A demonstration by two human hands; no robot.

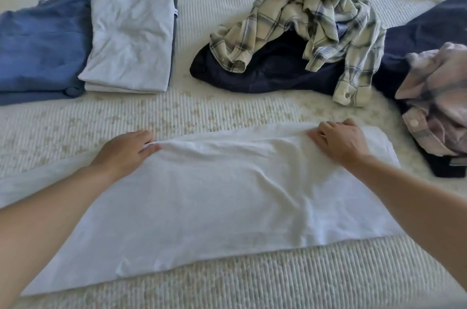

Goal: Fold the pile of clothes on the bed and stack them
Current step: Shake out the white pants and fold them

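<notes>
On the bed, both hands, left and right, pinch a white garment's far edge.

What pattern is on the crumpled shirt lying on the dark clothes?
Cream-and-grey plaid shirt, head view.

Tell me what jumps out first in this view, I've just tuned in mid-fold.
The big white garment spread across the near bed draws the eye, with the left hand and right hand both gripping its far edge. At far left a folded blue garment lies beside a folded white stack. At centre right a crumpled plaid shirt lies on dark clothes, still unfolded.
</notes>
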